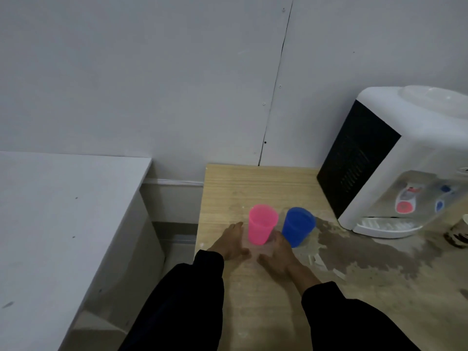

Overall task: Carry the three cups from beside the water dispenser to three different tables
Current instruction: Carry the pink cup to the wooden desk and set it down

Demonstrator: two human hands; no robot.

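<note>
Head view, nearest first: what do you see?

— Two black sleeves [192,295] come up from six o'clock. The left hand [229,245] lies at about seven o'clock from the pink cup, fingers spread in a wide grip, and I cannot tell if they touch it. The right hand [277,254] sits at about five o'clock from the pink cup, its grip loosely open between the two coloured cups; whether it closes on anything I cannot tell.

— And the cups, how do they look?

— The pink cup [262,224] is bright, slightly see-through plastic, upright, mouth up, narrowing toward its base. The blue cup [297,226] is the same shape in deep blue, just beside it at three o'clock, leaning a little in this wide lens. Low between the hands there is a pale, clear shape [260,248] that may be a third cup, too faint to say.

— So the count?

— One pink, one blue, perhaps one clear. Two hands. One dispenser.

— Where do they stand?

— On the wooden counter [253,183], whose surface is stained dark and worn toward three o'clock. Farther out at two o'clock stands the water dispenser [395,158], white with a black vented side, red and blue taps over a drip tray. At nine o'clock, apart from the counter, is a white table [58,211]. Beyond is a grey panelled wall [152,72].
</note>
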